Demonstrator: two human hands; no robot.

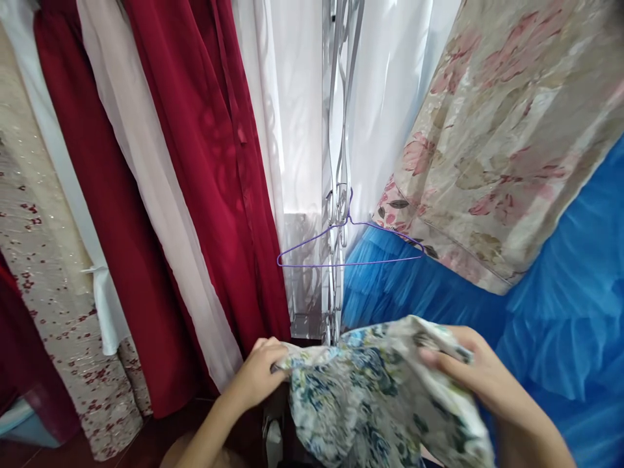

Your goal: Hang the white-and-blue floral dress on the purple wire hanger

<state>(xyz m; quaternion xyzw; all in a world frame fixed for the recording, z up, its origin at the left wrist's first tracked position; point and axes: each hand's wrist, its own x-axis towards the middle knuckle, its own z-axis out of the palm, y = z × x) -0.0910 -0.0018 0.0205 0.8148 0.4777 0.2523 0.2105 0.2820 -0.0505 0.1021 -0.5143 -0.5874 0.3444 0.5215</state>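
Stretching crosswise between both hands, the floral garment (361, 403) hangs below the purple hanger (363, 263), their long axes roughly parallel; left-hand (258, 374) fingers pinch its left edge, right-hand (465, 370) fingers its right.

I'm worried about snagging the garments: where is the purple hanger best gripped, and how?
Probably by its lower bar, left of the silver strips, from the front: the purple hanger hangs broadside, that bar runs straight, and the hook is crowded.

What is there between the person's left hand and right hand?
A floral cloth spans there, held by the left hand and the right hand; the head view shows this.
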